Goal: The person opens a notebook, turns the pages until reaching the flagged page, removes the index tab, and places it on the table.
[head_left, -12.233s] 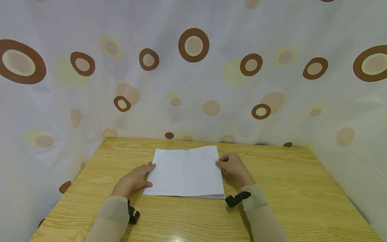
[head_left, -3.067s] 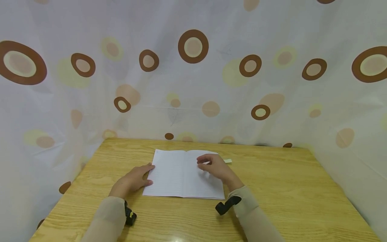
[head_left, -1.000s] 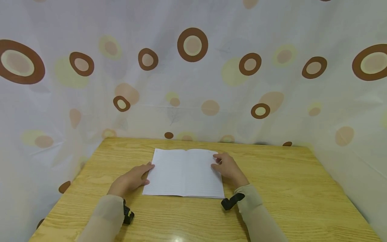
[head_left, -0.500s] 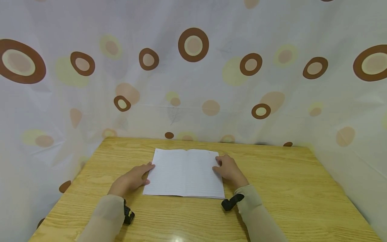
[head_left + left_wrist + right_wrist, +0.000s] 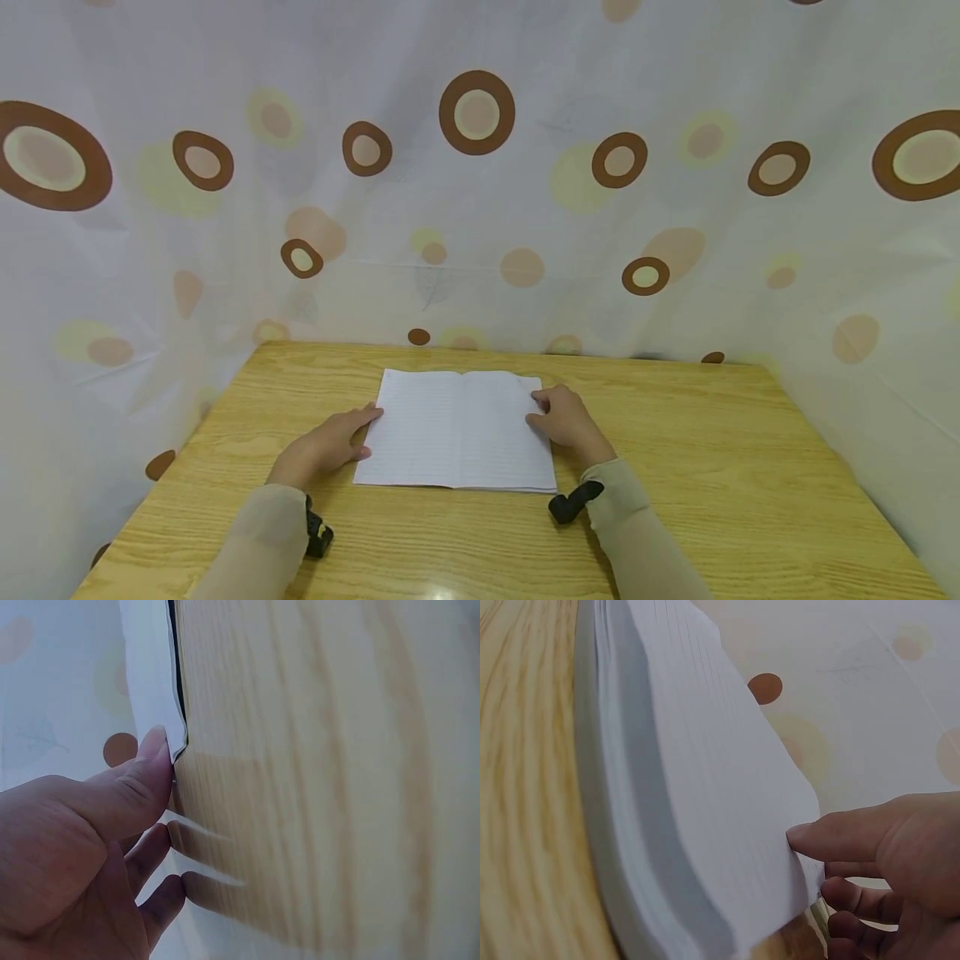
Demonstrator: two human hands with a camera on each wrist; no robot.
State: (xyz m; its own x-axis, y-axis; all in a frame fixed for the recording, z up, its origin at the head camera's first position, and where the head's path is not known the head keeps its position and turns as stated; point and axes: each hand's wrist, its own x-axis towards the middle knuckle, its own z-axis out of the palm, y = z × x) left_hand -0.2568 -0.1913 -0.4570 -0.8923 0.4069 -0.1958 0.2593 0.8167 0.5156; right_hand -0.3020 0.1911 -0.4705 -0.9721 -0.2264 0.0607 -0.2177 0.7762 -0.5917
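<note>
White, faintly ruled paper fills the open notebook [image 5: 431, 437], which lies on the wood-grained desk [image 5: 720, 467] near the middle of its width, towards the far edge, its fold running away from the person. Both hands are at its sides. The left hand [image 5: 326, 443] rests at the left edge with a wide, relaxed grip, thumb and forefinger spread apart; the left wrist view shows the thumb tip touching the rim of the paper, which kinks slightly just beside it, while two other fingertips rest on the desk. The right hand [image 5: 567, 419] has a narrow grip at the right edge, nearer the far corner: it pinches the top right page [image 5: 720, 772], thumb on the upper face and fingers bent behind the edge. That page bows up from the sheets below, leaving a shadowed gap along the near side in the right wrist view. Beige sleeves [image 5: 648, 542] cover both forearms, and a small black device [image 5: 576, 502] sits at each wrist. Behind the desk hangs a pale, creased cloth [image 5: 555, 92] printed with brown rings and with peach and yellow blobs.
</note>
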